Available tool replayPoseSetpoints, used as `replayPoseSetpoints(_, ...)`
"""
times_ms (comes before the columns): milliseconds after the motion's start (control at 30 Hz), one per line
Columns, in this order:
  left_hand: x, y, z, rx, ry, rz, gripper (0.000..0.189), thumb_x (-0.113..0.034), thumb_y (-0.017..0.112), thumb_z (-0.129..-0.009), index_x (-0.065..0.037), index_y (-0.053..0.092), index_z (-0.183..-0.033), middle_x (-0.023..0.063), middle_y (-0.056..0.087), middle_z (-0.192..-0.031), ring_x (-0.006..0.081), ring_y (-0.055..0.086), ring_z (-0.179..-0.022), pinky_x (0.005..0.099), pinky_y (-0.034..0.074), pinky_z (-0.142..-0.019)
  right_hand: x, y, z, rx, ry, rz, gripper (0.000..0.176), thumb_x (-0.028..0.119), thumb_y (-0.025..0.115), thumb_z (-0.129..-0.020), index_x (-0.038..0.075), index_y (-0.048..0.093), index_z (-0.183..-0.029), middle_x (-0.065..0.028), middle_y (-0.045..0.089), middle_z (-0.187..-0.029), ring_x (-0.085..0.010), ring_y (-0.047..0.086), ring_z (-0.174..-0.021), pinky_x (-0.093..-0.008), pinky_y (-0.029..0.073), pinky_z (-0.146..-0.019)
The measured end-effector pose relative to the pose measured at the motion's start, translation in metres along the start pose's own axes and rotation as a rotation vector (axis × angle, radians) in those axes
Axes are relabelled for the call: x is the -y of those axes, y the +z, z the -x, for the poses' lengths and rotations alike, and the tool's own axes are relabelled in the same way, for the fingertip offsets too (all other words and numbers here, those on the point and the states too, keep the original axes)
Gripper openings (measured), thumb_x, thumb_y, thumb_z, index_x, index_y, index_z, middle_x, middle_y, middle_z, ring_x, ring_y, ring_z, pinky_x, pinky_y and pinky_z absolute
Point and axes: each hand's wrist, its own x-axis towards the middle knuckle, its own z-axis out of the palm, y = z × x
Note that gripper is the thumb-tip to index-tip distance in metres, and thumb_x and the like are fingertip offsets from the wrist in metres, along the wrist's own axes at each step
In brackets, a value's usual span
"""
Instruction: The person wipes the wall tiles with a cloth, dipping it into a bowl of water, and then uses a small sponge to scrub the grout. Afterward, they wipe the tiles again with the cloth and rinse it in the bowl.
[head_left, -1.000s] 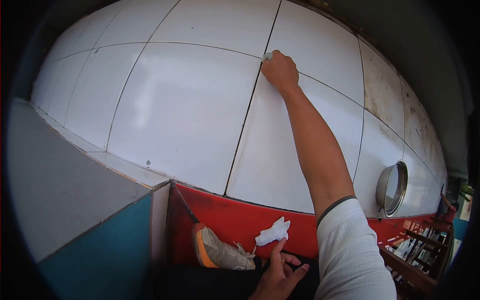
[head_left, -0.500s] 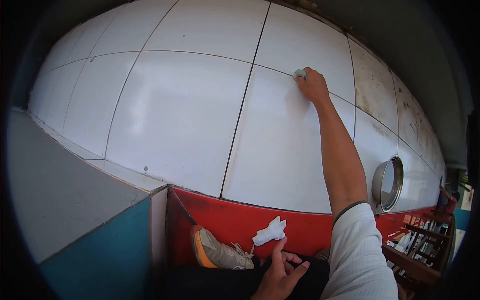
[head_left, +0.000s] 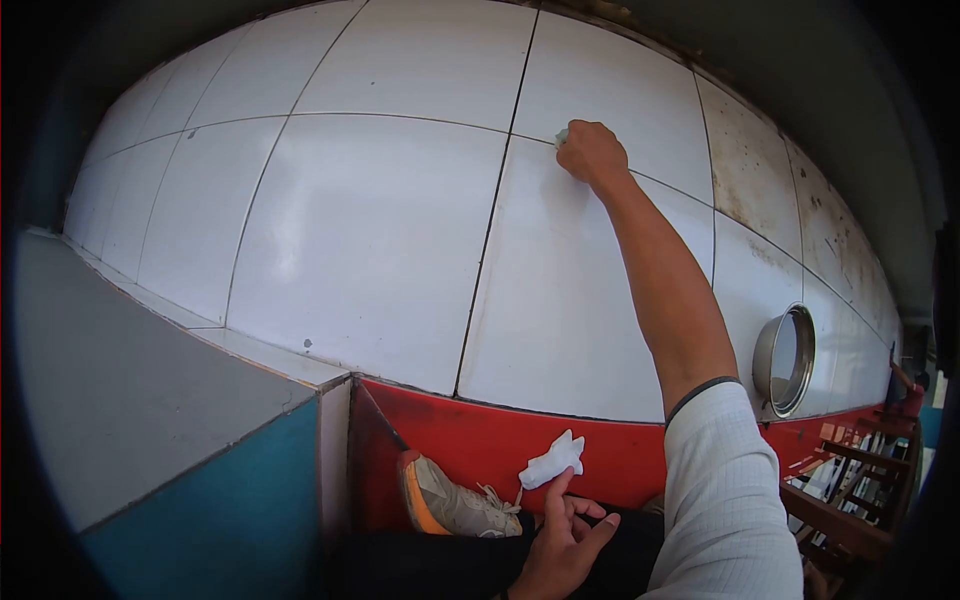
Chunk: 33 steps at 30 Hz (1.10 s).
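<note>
Two grips | right hand (head_left: pixel 592 152) fisted on wad (head_left: pixel 562 136) against tiled wall (head_left: pixel 370 230) | left hand (head_left: pixel 565 540) pinches tissue (head_left: pixel 553 462) | shoe (head_left: pixel 450 500) beside

**Item count**

Hands: 2, right hand (head_left: pixel 592 150) and left hand (head_left: pixel 565 545).
White wads: 2, one per hand: cloth wad (head_left: pixel 562 134) on the right, tissue (head_left: pixel 552 465) on the left.
Shoe (head_left: pixel 450 505): 1.
Round metal ring (head_left: pixel 785 360): 1.
White sleeve (head_left: pixel 725 500): 1.
Tiles (head_left: pixel 360 230): they run out of frame, so no full count.

White textured sleeve (head_left: pixel 725 490) with dark cuff (head_left: pixel 700 396), black trousers (head_left: pixel 430 572), grey sneaker (head_left: pixel 455 505) with orange sole.
</note>
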Motion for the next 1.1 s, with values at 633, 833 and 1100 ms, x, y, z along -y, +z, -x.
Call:
replayPoseSetpoints(633,0.008,-0.007,-0.003,0.044,-0.158,0.074,0.087,-0.007,0.061,-0.096,0.004,-0.001,-0.155,0.0151,0.056,-0.109,0.0152,0.057,-0.095,0.0296,0.048,-0.087,-0.01,-0.003,0.009,-0.053,0.196,-0.13,0.018,0.011,0.063,-0.081,0.0,0.072,-0.092,-0.0197,0.073,-0.098,-0.0377,0.071,-0.092,-0.0447,0.059,-0.077)
replayPoseSetpoints(833,0.003,0.002,-0.001,0.018,-0.023,0.071,0.076,-0.021,0.064,-0.098,-0.001,0.018,-0.155,0.0084,0.059,-0.101,0.0151,0.057,-0.09,0.0291,0.046,-0.084,-0.099,-0.011,0.03,-0.17,0.37,-0.094,0.019,0.012,0.065,-0.081,0.0,0.073,-0.094,-0.0203,0.073,-0.099,-0.0379,0.072,-0.093,-0.0452,0.06,-0.077)
replayPoseSetpoints(1100,0.004,0.007,-0.005,0.061,0.016,0.057,0.076,-0.028,0.065,-0.1,-0.002,0.021,-0.155,0.0061,0.059,-0.099,0.0153,0.056,-0.089,0.0301,0.046,-0.085,-0.014,0.011,0.015,-0.132,0.226,-0.241,0.018,0.012,0.065,-0.081,0.0,0.072,-0.092,-0.0198,0.073,-0.098,-0.0368,0.072,-0.091,-0.0451,0.059,-0.077)
